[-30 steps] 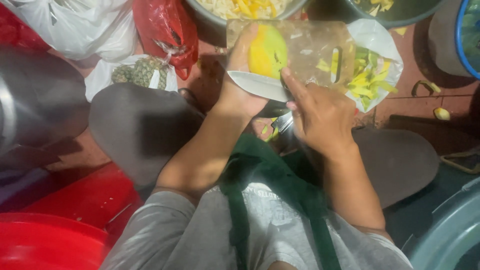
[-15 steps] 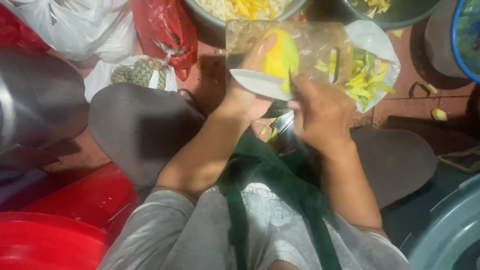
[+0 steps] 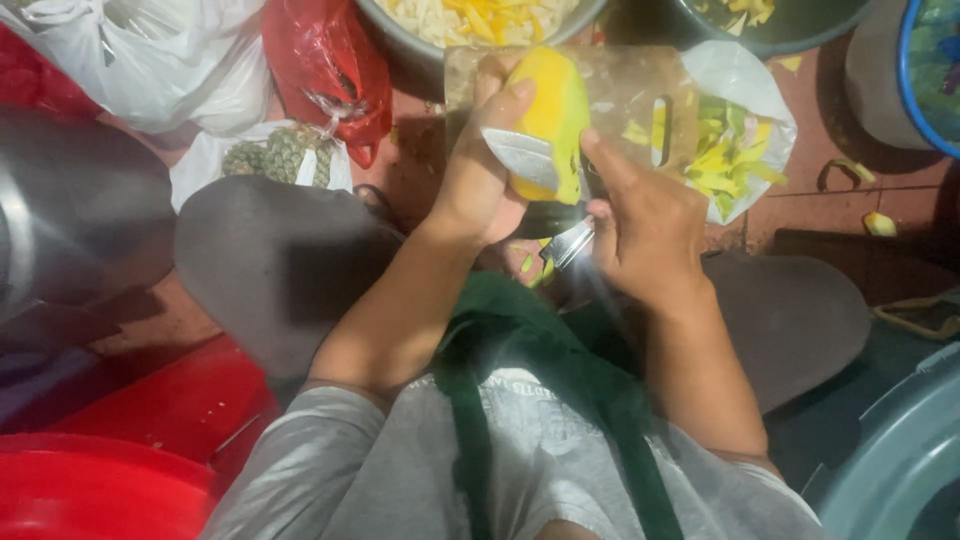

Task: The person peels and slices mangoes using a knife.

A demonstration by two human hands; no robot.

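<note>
We saw left hand (image 3: 480,180) gripping yellow mango (image 3: 553,115) over cutting board (image 3: 640,85), center far. Right hand (image 3: 640,225) closed on knife (image 3: 528,160), blade flat vs mango. Peel scraps (image 3: 725,155) on bag, right.

One mango (image 3: 553,115), one knife (image 3: 527,158) and one cutting board (image 3: 625,95) are counted, with two hands seen. One pineapple (image 3: 283,155) is counted, along with one red plastic bag (image 3: 325,70) and one white plastic bag (image 3: 150,60). One metal bowl of cut fruit (image 3: 480,20) is seen.

pineapple (image 3: 278,155), red bag (image 3: 325,70), peel scraps (image 3: 735,160)
</note>
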